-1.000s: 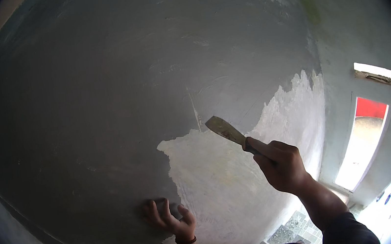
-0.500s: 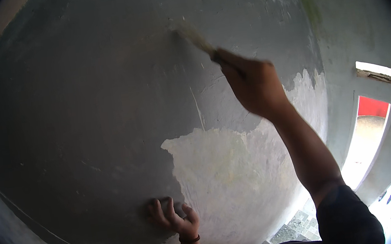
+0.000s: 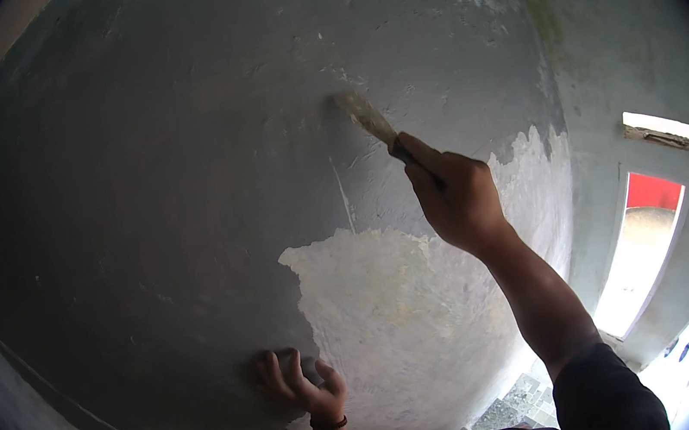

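In my right hand (image 3: 460, 200) is a scraper (image 3: 368, 118), its dark handle wrapped by my fingers. The blade points up and left, its tip at the dark grey painted wall (image 3: 164, 169). Lower down, my left hand (image 3: 302, 386) rests on the wall with fingers spread and bent, holding nothing; a thin dark band circles that wrist. Between and below the hands lies a pale bare patch (image 3: 390, 296) with a ragged paint edge. A thin light scratch (image 3: 342, 193) runs down the paint below the blade.
A greenish-grey side wall (image 3: 604, 68) meets this one at the right. It has a small slot opening (image 3: 657, 125) and a tall bright opening (image 3: 645, 254) with red at its top. Patterned floor tiles (image 3: 517, 401) show at the lower right.
My right hand and the scraper have moved down and slightly right along the wall. My left hand stays at the same spot on the paint.
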Demonstrator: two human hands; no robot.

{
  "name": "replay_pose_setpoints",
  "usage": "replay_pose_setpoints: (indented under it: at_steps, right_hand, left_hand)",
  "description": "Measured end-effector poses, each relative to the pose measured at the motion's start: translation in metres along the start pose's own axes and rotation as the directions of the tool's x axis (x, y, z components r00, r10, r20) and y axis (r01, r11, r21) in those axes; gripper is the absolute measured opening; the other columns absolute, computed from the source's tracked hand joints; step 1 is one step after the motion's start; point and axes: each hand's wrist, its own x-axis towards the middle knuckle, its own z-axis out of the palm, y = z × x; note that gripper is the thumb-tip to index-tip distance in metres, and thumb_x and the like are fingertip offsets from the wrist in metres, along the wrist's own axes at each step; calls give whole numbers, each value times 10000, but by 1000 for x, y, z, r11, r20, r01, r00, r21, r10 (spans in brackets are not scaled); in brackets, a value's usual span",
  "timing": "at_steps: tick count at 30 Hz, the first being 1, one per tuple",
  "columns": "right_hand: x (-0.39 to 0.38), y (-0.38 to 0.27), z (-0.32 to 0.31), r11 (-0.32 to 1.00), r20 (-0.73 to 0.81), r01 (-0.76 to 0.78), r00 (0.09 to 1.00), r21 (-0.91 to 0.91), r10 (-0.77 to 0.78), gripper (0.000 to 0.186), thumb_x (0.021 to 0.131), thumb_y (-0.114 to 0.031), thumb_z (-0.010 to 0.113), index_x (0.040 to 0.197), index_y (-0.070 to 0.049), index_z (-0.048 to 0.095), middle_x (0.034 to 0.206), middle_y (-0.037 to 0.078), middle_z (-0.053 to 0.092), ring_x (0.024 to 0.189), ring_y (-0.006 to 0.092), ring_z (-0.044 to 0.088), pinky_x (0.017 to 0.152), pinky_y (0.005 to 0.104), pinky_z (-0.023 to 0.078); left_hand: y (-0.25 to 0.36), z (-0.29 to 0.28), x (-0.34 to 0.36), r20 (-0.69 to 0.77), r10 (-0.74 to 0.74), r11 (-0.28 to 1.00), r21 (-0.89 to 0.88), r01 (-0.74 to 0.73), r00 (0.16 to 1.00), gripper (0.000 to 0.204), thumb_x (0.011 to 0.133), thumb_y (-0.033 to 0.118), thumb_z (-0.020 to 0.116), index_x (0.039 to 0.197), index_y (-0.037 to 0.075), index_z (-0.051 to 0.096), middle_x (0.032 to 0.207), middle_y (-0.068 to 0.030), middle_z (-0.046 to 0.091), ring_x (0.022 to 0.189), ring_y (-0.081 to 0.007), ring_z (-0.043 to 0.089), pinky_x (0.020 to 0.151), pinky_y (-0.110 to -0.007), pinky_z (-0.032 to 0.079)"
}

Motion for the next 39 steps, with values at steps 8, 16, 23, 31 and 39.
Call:
replay_pose_setpoints:
  at_steps: [8,16,23,31,39]
  right_hand:
    - [-11,5,5,995,0,-45,999,-84,45,341,959,-57,641,1297,-51,684,733,115,704,571,135,625,578,291,512]
    - [-15,9,14,998,-81,-29,996,59,34,350,935,-131,645,1274,-207,686,604,101,587,568,238,652,568,383,552]
    - [-9,8,21,998,-169,-5,986,-66,-6,327,1015,-242,553,1326,-222,653,661,142,629,601,285,677,580,424,568]
    - [-68,35,39,980,-140,164,974,-113,-180,312,1011,-143,611,1311,-128,693,616,92,612,500,160,585,477,336,486]
    - [-268,16,36,971,213,-158,970,179,119,412,855,-54,724,1259,-127,694,846,55,731,627,220,668,556,362,569]
  left_hand:
    - [0,0,2,0,24,1000,20,-24,1000,389,942,279,575,1261,59,597,1472,-221,460,1433,-476,376,1205,-642,145]
    - [0,2,2,-14,24,1000,-17,-24,1000,387,948,286,577,1262,61,599,1472,-215,466,1438,-470,369,1205,-640,144]
    - [1,-2,3,13,44,998,46,-44,999,392,942,268,571,1276,65,599,1470,-213,471,1434,-466,381,1205,-640,149]
    - [-2,2,0,1,22,1000,18,-22,1000,408,937,272,574,1287,63,594,1476,-216,468,1436,-468,379,1206,-641,147]
    - [0,-1,0,69,15,995,97,-21,998,491,967,343,537,1353,41,567,1509,-236,436,1453,-476,352,1199,-660,141]
